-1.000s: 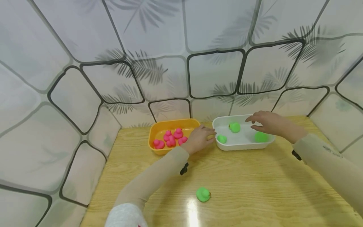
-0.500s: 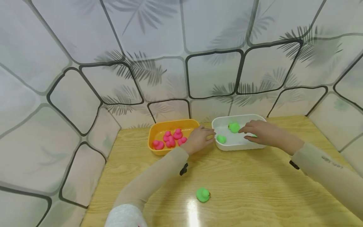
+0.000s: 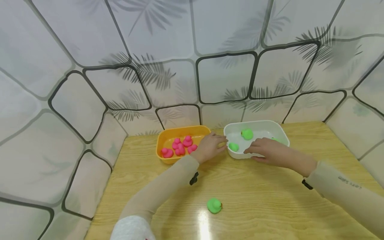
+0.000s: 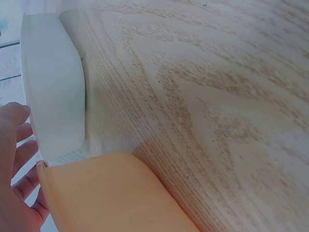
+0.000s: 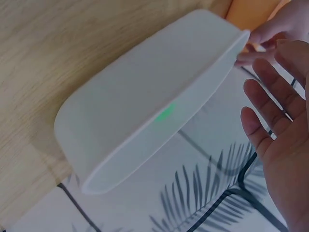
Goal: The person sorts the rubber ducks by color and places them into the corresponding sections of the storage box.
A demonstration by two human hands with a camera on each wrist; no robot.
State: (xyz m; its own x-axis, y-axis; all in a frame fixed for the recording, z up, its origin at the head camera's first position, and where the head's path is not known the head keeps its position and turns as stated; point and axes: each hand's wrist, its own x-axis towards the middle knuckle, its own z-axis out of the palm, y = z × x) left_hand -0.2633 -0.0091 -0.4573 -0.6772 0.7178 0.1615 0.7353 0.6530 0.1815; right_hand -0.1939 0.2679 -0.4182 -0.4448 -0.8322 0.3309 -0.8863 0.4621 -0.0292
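In the head view my left hand [image 3: 211, 146] lies over the right end of the orange tray [image 3: 160, 146], its fingers reaching to the left rim of the white tray [image 3: 270, 123]. The left wrist view has those fingers spread beside the two rims. My right hand [image 3: 271, 152] hovers over the white tray's front rim with loosely bent fingers, holding nothing; the right wrist view shows its palm bare. Inside the white tray sit green toy ducks: one at the back [image 3: 247, 134], one at the left [image 3: 233, 147], another mostly hidden behind my right hand.
A single green duck [image 3: 214, 205] sits on the wooden table [image 3: 255, 203] nearer to me. Several pink ducks [image 3: 180, 149] are grouped in the orange tray. Behind both trays rises a patterned wall [image 3: 228, 76].
My right hand has swept left and toward me, from above the white tray's right end to its front rim. The left hand and the ducks stay in place.
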